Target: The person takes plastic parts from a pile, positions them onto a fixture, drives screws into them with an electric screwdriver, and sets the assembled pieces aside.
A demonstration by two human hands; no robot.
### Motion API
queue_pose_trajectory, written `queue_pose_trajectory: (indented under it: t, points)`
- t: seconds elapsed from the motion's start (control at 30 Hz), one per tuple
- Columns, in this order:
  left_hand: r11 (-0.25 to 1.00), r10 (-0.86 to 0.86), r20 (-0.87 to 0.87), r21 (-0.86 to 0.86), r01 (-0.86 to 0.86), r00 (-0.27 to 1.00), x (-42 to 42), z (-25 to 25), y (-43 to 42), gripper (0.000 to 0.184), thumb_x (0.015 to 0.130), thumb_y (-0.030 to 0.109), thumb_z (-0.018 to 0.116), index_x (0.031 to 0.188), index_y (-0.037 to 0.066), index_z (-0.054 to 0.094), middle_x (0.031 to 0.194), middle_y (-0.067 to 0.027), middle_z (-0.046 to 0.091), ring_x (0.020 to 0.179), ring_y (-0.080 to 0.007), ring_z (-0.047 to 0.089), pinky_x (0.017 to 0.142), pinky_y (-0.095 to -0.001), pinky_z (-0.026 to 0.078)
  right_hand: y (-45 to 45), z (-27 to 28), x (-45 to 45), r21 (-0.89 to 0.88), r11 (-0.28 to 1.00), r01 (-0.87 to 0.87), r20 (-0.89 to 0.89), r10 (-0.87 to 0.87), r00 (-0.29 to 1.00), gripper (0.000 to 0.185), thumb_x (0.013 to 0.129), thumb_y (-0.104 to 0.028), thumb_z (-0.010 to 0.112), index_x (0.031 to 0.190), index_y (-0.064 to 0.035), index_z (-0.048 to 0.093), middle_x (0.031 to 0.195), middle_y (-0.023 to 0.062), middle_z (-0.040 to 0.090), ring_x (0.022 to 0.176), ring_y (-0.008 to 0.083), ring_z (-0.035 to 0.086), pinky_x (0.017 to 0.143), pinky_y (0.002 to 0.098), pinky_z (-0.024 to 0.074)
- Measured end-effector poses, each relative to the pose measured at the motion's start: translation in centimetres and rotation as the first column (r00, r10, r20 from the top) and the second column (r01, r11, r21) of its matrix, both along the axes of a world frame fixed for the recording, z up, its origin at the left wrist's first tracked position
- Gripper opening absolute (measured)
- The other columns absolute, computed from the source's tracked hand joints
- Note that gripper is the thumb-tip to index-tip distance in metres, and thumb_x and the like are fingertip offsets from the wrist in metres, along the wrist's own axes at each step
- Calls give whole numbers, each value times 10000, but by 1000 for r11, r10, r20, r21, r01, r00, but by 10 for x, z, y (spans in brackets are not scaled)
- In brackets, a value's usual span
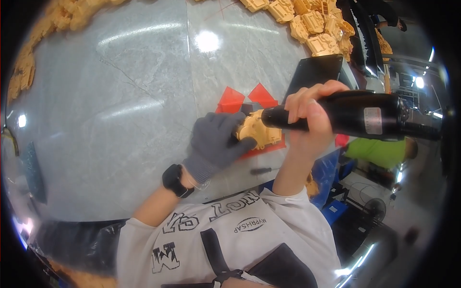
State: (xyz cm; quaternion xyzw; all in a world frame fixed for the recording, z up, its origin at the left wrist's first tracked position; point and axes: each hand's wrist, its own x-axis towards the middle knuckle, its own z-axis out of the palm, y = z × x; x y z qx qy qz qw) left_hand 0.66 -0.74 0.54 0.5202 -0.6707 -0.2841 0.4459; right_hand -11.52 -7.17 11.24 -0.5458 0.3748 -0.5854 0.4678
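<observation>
My left hand (216, 141), in a grey glove, is closed on the left side of a yellow plastic part (261, 133), thumb along its lower edge. The part rests over red pieces (232, 100) fixed to the grey table. Bare and wrapped round a black power screwdriver (357, 114), my right hand (312, 113) holds the tool sideways, its narrow end against the part's upper right. The tool's tip is hidden at the part.
Yellow parts (317, 29) are heaped at the table's back right, others (57, 19) at the far left. A black flat box (314, 74) lies behind my right hand. A small screwdriver (261, 171) lies near the front edge. A person in green (379, 151) is at the right.
</observation>
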Motion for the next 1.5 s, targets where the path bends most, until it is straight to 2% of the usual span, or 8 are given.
queue_pose_trajectory:
  t: [0.53,0.93,1.03,1.07,1.17,1.33,1.4,1.5]
  points:
    - [995,96,296,0,-100,950,-12,14,-6,463,644,424,690,891,37,627,1119,-172,532,1093,-330,447,884,-404,397,57,12,-105,-232,957,174,522,-29,853,329,798,-151,492,1105,-36,465,682,3,433,547,104,419,613,298,378]
    - [972,115,-275,-166,-165,955,79,60,40,256,745,24,636,939,95,485,1107,-166,528,967,-239,541,855,-355,435,69,3,-93,-178,980,94,547,19,837,353,819,-166,520,1134,-27,443,698,9,420,587,112,427,646,301,352]
    - [951,-73,-951,-157,-266,302,135,101,79,153,723,22,578,853,85,527,882,-83,563,859,-231,568,748,-366,466,65,-2,-89,-133,990,54,553,29,833,355,826,-161,509,1146,-24,442,701,10,417,589,112,424,645,293,352]
    - [888,-440,-889,-411,-206,-128,157,118,96,27,794,93,541,816,94,526,779,-29,560,799,-214,579,707,-378,478,64,-3,-88,-119,992,52,558,24,830,346,831,-158,504,1145,-25,444,699,9,412,584,112,416,645,292,351]
    - [-45,-938,17,-996,72,-346,197,143,114,309,916,183,358,929,-25,586,928,-218,599,764,-315,600,660,-434,517,58,-8,-88,-96,994,44,550,17,835,339,836,-162,504,1141,-27,442,698,10,408,578,113,407,640,288,346]
    - [403,-914,-375,-784,473,157,212,110,95,211,878,106,424,923,9,606,927,-227,603,797,-329,602,699,-440,507,54,-9,-74,-31,1000,2,541,15,841,333,828,-141,524,1120,-28,408,679,18,396,573,116,400,628,280,334]
    - [987,41,-558,-107,-121,829,210,92,85,299,801,175,586,1065,35,571,1000,-162,595,892,-264,575,817,-392,455,55,-8,-73,-36,999,0,538,19,843,343,830,-128,522,1127,-25,383,674,26,394,574,126,403,632,281,341]
    - [761,640,-36,171,-626,768,242,61,27,515,759,281,680,1201,76,513,1180,-96,544,1064,-220,516,931,-329,392,56,-11,-81,-12,999,37,531,-25,847,351,835,-123,520,1144,-23,387,682,29,391,576,129,400,650,290,357]
